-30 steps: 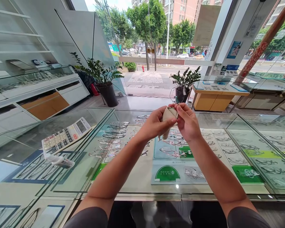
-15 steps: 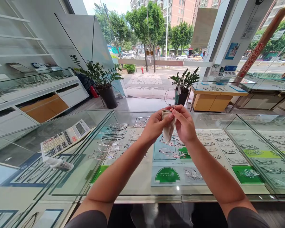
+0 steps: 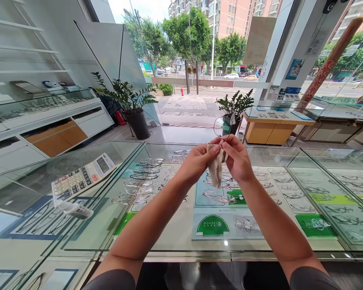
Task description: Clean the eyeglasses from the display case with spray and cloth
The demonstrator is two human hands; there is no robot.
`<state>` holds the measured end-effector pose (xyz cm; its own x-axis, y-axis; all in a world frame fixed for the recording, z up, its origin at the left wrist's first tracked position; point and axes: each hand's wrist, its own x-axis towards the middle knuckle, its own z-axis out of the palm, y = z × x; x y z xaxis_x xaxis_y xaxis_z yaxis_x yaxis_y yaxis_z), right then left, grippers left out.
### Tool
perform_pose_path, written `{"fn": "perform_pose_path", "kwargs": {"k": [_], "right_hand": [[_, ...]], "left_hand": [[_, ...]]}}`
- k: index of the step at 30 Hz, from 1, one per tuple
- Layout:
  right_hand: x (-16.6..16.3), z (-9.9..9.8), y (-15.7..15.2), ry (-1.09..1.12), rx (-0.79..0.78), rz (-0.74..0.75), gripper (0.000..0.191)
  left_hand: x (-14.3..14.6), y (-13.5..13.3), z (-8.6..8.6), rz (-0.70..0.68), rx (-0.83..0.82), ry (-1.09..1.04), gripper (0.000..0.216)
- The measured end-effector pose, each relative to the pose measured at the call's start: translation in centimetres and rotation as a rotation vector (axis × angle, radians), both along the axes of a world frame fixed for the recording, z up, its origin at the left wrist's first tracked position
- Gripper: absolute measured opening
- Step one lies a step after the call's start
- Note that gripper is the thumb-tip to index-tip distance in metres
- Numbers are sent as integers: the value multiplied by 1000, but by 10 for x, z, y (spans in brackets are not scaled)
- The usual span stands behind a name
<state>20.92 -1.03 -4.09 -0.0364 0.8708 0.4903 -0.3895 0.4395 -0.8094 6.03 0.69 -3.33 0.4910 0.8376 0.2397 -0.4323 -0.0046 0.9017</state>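
Note:
Above the glass counter, my two hands meet in front of me. Between the fingers of my left hand (image 3: 199,160) is a pale beige cleaning cloth (image 3: 214,171), its loose end hanging down. My right hand (image 3: 238,158) pinches a pair of thin-framed eyeglasses (image 3: 222,127); one lens rim sticks up above the fingertips. The cloth is bunched against the lower part of the frame, so the rest of the eyeglasses is hidden by cloth and fingers.
Under the glass counter top (image 3: 169,235) lie rows of eyeglasses. A calculator (image 3: 84,175) and a white spray bottle (image 3: 74,209) are on the left of the counter. Beyond stand two potted plants (image 3: 136,121) and a wooden display cabinet (image 3: 268,131).
The eyeglasses have turned in my fingers, so the lens rim shows wider and higher. The cloth has shifted and hangs slightly lower. Both hands stay nearly in place.

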Motion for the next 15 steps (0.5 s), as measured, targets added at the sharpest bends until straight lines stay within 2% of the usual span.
{"fn": "perform_pose_path", "kwargs": {"k": [7,15], "right_hand": [[-9,-3,4,107,16,33,15],[-10,-6,1,39,11,6,17]], "left_hand": [[7,0,-10,90,4,-53,48],[18,-5,-17,262,167,-69,49]]}}
